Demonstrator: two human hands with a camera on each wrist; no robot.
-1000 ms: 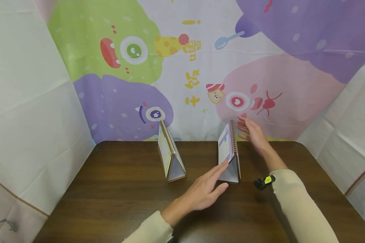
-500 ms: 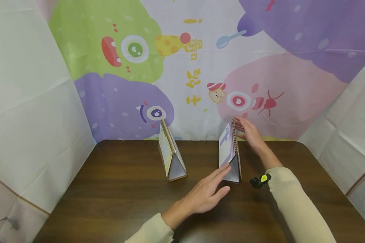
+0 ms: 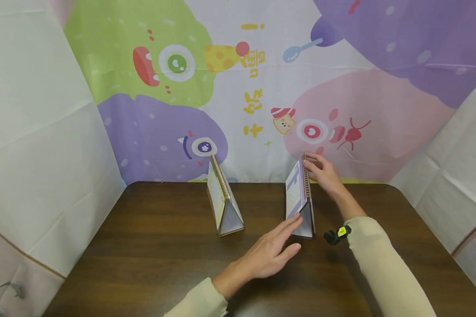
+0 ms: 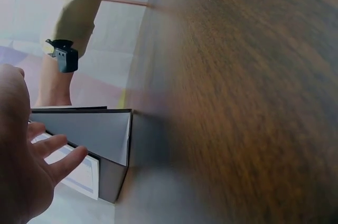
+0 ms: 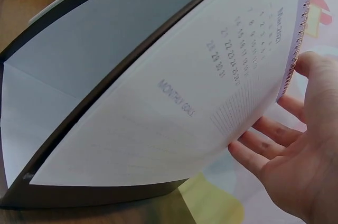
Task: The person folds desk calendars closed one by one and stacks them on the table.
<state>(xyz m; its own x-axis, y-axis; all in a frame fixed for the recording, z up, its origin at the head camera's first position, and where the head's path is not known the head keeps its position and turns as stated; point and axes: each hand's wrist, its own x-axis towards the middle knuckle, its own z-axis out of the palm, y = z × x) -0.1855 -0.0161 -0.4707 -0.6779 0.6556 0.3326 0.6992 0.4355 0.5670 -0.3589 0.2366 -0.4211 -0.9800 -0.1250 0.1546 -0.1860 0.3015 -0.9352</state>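
While straight left fingers [image 3: 285,228] lie beside the coil-bound triangular calendar [image 3: 296,189], right fingers [image 5: 274,130] pinch its paper edge.

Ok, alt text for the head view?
The right hand is at the far top edge of a tented purple calendar, the left hand at its near end. A yellow calendar stands left of it on the same dark table, a cartoon backdrop behind.

right grip [image 5: 303,152] | pinches calendar [image 5: 158,78] by spiral binding [image 5: 299,39] | page [image 5: 137,134] reads MONTHLY GOALS
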